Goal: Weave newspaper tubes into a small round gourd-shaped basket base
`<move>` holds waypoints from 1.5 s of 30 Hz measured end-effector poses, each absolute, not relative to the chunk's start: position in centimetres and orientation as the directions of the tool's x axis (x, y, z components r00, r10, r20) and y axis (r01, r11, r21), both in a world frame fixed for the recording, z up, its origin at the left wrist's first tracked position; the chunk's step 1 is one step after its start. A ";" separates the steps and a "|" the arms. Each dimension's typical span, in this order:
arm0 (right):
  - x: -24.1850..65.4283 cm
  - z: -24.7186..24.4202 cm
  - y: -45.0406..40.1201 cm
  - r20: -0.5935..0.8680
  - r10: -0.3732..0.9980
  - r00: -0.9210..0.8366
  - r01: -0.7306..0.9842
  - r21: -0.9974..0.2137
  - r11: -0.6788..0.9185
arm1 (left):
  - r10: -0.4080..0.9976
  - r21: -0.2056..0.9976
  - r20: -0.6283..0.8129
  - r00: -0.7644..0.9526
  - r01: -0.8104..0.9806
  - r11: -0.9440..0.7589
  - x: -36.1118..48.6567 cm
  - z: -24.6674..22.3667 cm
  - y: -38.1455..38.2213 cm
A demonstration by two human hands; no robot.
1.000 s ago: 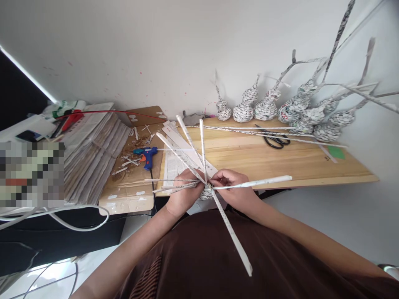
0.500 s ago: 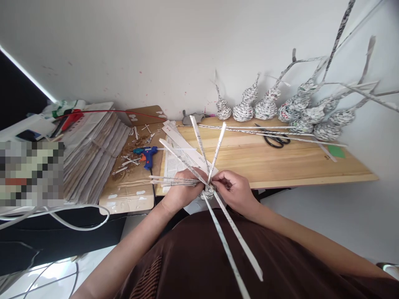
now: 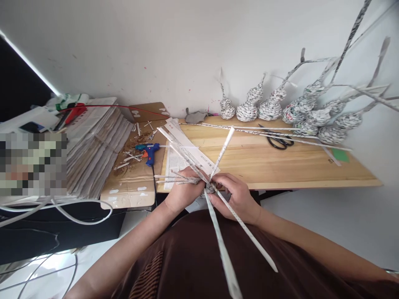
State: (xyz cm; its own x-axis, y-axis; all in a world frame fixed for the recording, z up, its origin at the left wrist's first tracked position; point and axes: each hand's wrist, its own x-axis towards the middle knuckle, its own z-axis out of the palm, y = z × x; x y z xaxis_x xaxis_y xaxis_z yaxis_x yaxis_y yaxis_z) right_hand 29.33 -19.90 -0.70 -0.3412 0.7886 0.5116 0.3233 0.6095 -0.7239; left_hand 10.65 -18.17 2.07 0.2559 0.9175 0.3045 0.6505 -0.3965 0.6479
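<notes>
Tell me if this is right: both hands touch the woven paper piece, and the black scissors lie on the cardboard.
Wrong place for the black scissors: the head view shows them on the wooden board; the left hand and right hand touch the woven paper piece.

Bare wood on the surface (image 3: pixel 305 166) is leaving the right hand (image 3: pixel 242 196) room to pass before the scissors (image 3: pixel 279 147). Paper rods (image 3: pixel 249 130) and woven gourds (image 3: pixel 270 109) are barring the back; splayed strips (image 3: pixel 218 238) are obstructing the near side; a glue gun (image 3: pixel 151 153) and newspaper stack (image 3: pixel 101 147) are crowding the left.
</notes>
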 end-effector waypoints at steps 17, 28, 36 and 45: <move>30.0 0.1 -17.0 0.336 0.890 -0.308 0.360 -0.825 0.436 | 0.849 0.789 0.263 0.458 0.404 -0.463 8.2 3.0 -18.4; 31.1 0.9 -12.6 0.072 0.826 -0.559 0.276 -0.923 0.267 | 0.810 0.655 0.247 0.532 0.524 -0.545 9.0 3.5 -16.4; 30.2 -0.8 -14.7 0.204 0.920 -0.335 0.259 -0.919 0.298 | 0.884 0.764 0.441 0.154 0.453 -0.460 10.1 -0.1 -17.4; 29.9 -1.7 -15.9 0.322 0.891 -0.320 0.280 -0.866 0.414 | 0.994 0.915 0.112 0.021 0.387 -0.111 11.1 -0.5 -17.2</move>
